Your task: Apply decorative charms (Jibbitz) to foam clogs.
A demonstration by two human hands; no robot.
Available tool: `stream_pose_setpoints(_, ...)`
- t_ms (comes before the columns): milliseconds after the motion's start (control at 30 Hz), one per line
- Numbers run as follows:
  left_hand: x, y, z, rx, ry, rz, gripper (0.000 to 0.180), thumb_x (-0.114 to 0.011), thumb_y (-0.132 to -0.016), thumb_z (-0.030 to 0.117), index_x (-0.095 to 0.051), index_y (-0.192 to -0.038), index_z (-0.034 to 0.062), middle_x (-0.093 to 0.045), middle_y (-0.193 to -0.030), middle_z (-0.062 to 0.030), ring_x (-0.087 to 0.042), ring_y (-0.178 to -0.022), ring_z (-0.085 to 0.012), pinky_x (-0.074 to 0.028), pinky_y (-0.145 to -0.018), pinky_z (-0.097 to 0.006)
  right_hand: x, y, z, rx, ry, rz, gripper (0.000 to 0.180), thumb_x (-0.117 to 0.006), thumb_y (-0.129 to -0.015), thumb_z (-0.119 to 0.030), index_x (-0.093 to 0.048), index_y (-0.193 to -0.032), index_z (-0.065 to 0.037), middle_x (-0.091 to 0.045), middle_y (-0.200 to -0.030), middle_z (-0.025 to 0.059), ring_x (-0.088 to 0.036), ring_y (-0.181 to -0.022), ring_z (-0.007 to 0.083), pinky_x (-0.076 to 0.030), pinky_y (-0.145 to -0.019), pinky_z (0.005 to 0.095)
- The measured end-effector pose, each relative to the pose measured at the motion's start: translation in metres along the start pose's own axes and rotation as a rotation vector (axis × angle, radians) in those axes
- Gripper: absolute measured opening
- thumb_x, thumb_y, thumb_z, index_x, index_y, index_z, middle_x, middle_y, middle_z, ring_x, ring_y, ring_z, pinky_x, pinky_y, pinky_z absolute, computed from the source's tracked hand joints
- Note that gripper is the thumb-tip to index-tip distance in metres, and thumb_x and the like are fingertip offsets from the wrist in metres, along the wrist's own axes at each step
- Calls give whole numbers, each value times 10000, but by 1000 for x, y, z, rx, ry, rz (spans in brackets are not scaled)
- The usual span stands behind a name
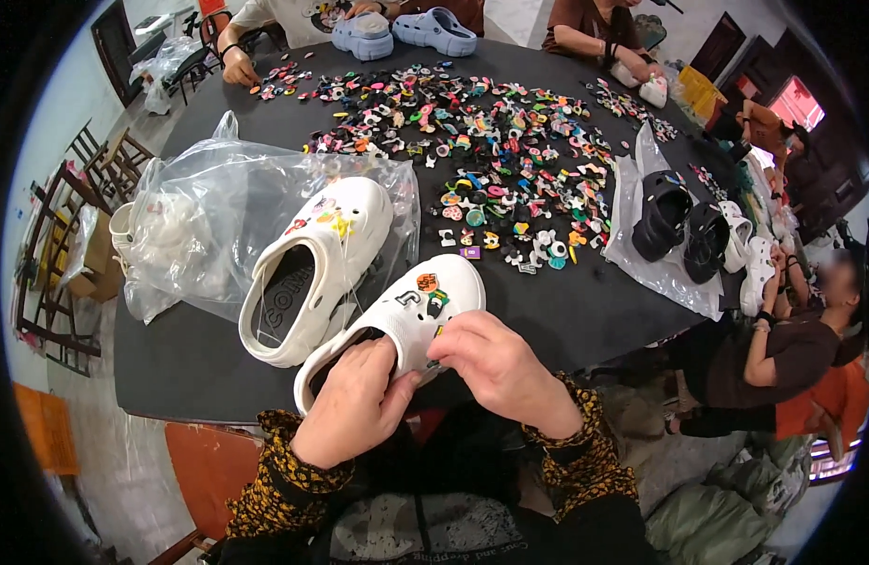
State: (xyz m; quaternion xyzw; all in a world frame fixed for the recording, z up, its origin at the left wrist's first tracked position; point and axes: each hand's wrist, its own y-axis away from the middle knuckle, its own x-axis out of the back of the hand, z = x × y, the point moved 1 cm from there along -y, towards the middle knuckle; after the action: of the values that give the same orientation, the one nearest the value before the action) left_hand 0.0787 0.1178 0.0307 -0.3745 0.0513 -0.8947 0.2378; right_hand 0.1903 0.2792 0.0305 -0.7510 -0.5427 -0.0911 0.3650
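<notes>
At the lower centre of the frame, both hands close on a white clog (397,325) lying at the near edge of the dark table (171,367). The left hand (354,410) grips the clog's heel opening from below, fingers curled over its rim. The right hand (505,372) pinches at the clog's right side, fingertips pressed to the upper near a small charm; what it pinches is hidden under the fingers. The clog's long axis runs from lower left to upper right, toe pointing away from the person toward the middle of the table, and three or so charms already sit on its toe. Both hands touch it, the left at the heel, the right nearer the toe.

Just beside it to the upper left lies a second white clog (312,268), roughly parallel, resting on a crumpled clear plastic bag (209,217). The two clogs are near, almost touching, so little room is left on that side. To the right the table is bare up to another plastic sheet bearing black clogs (679,226).

Farther up, a wide scatter of colourful charms (491,141) covers the centre of the table. At the far edge stand pale blue clogs (397,33), with other people's hands at work.
</notes>
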Motion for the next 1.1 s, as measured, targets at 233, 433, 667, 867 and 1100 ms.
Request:
stream_pose_setpoints(233,1,2,0,4,-2,19,268,-654,-805,82,-507,-997,-34,-578,-861,-204,-553,-822,-397,-438,-728,-459,-15,3,-7,-87,105,202,209,-673,-756,58,-621,-939,-27,-581,-910,117,-589,-783,285,-498,-688,358)
stream_pose_setpoints(433,2,1,2,17,3,-4,266,-652,-810,88,-508,-1002,-26,-578,-860,-199,-554,-825,-393,-436,-723,-460,-32,21,-4,20,288,298,259,-682,-761,21,-594,-1004,-1,-574,-967,124,-582,-836,301,-481,-735,390)
stream_pose_setpoints(667,2,2,1,11,11,12,264,-650,-812,80,-509,-1007,-26,-571,-840,-196,-548,-800,-386,-431,-701,-457,-39,25,-11,51,355,304,335,-696,-747,28,-604,-1069,27,-573,-988,126,-583,-840,281,-484,-729,367)
stream_pose_setpoints(867,1,0,1,23,11,-10,273,-653,-808,71,-504,-1008,-39,-570,-786,-187,-550,-751,-379,-428,-666,-453,-43,27,-9,13,359,346,368,-731,-721,20,-614,-1070,25,-582,-1011,119,-585,-830,264,-488,-720,352)
stream_pose_setpoints(1100,-1,2,-5,-4,2,-12,252,-662,-808,89,-506,-968,-29,-561,-756,-180,-547,-722,-368,-428,-656,-444,-50,34,-3,-194,-15,499,181,-659,-800,83,-621,-971,36,-636,-964,115,-609,-760,148,-507,-706,248)
